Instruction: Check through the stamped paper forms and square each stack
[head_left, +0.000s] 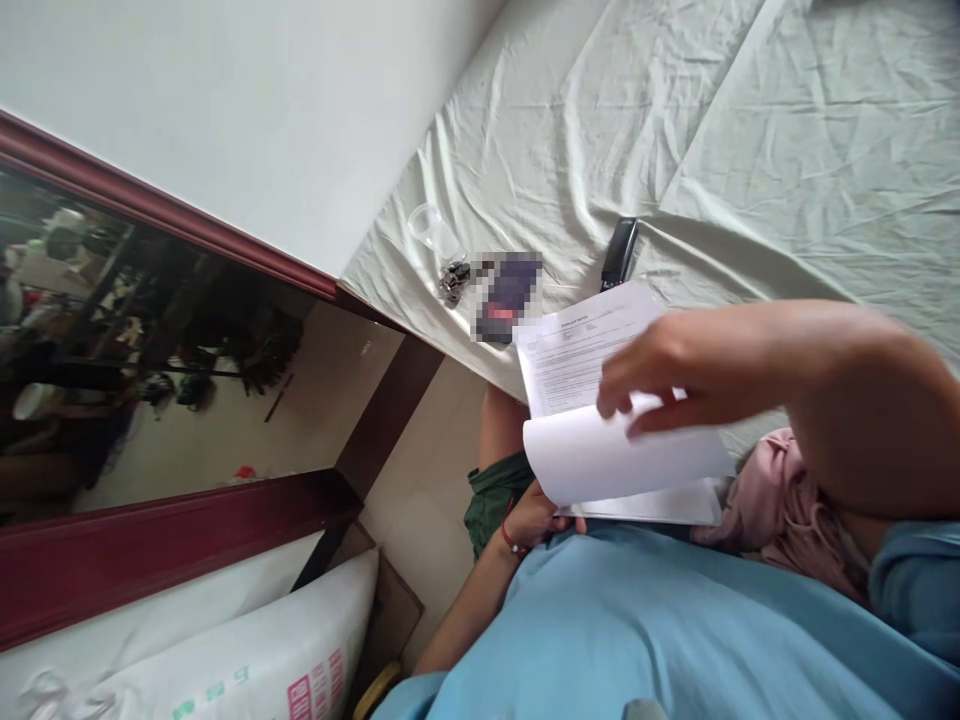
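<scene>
A stack of papers [574, 355] lies below and around the right fingers, over the person's lap and the edge of a pale wrinkled sheet [720, 200]; its top page [592, 460] curls up toward the person, showing a blank side, with printed text on the page beyond the fold. The right hand [667, 375] reaches across with its fingers half open, bent and spread a little; whether they touch the curled page, I cannot tell. The left hand [531, 515], a red bracelet [512, 535] at its wrist, has its fingers closed on the near left corner of the stack, partly hidden under it. Just past the right fingers, at the far edge of the papers, lies a black stapler [620, 250]. Farther left of those fingers are a blurred-out dark object [508, 300], a small heap of metal clips [453, 282] and a clear plastic container [427, 228].
</scene>
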